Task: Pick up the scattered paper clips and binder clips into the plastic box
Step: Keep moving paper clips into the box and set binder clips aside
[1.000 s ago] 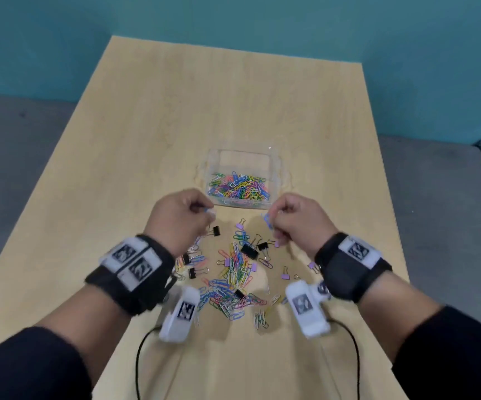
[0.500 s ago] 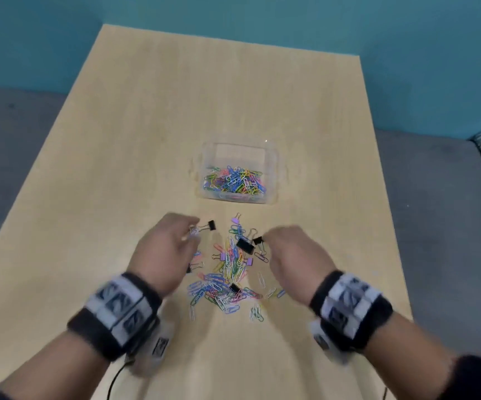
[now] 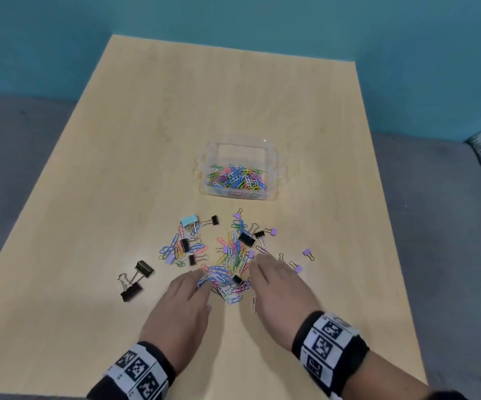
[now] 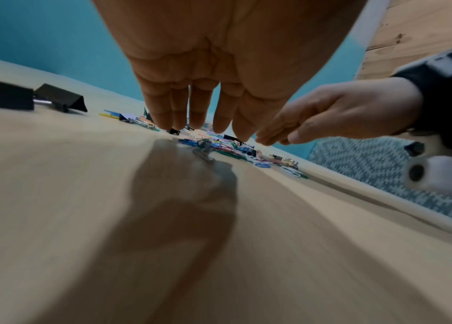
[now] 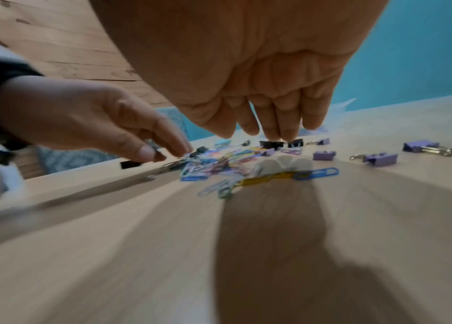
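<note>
From the head view, a clear plastic box sits on the light wooden table, past the middle and slightly to the right, with a heap of coloured paper clips lying in its near half. Nearer the person, a loose scatter of coloured paper clips lies on the table, mixed with small black and purple binder clips. A pale blue binder clip lies at the scatter's far left edge, and two large black binder clips lie apart to the left. The left hand and right hand lie flat, palms down, fingers straight and together, one on either side of the near end of the scatter, fingertips touching the clips; neither holds anything.

In the left wrist view, the left hand reaches down with straight fingers, tips at the paper clips on the table. The right hand comes in opposite, fingers extended.

In the right wrist view, the right hand points straight fingers down onto the scatter near small black binder clips; purple binder clips lie to the right. The left hand reaches in from the left, fingertips at the clips.
</note>
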`<state>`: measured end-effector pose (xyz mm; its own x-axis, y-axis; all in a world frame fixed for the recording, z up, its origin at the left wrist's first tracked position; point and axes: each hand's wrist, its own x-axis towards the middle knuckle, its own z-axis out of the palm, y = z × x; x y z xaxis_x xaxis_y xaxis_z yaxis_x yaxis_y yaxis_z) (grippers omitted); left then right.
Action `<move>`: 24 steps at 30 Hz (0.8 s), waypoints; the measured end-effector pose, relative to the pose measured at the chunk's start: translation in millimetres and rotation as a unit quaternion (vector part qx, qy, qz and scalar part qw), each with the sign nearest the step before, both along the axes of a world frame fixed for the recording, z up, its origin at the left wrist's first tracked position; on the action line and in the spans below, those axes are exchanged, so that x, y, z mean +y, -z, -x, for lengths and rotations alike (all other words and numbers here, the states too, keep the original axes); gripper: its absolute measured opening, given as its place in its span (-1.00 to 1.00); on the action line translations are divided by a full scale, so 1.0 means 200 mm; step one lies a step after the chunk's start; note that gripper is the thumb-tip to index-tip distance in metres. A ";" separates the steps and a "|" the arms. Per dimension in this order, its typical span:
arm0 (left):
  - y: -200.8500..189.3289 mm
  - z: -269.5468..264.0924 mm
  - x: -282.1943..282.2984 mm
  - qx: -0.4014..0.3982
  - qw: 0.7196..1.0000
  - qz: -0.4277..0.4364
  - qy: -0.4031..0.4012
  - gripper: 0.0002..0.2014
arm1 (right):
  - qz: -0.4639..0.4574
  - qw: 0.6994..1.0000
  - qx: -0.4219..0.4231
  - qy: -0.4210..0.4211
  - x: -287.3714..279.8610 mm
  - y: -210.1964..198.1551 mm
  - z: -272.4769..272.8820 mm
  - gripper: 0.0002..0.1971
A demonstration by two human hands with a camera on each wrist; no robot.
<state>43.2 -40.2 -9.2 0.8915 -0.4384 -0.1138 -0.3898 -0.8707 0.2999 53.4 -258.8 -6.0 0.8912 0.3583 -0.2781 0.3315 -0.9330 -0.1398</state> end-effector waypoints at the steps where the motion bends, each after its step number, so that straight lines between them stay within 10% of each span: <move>1: 0.01 0.00 0.01 0.005 1.000 -0.002 -0.007 -0.57 | 0.006 1.000 -0.011 0.010 -0.01 0.01 -0.03 -0.40; 24: 0.09 -0.37 0.28 0.039 0.991 0.000 -0.131 -0.44 | -0.106 0.994 -0.016 0.023 -0.01 0.08 0.24 -0.33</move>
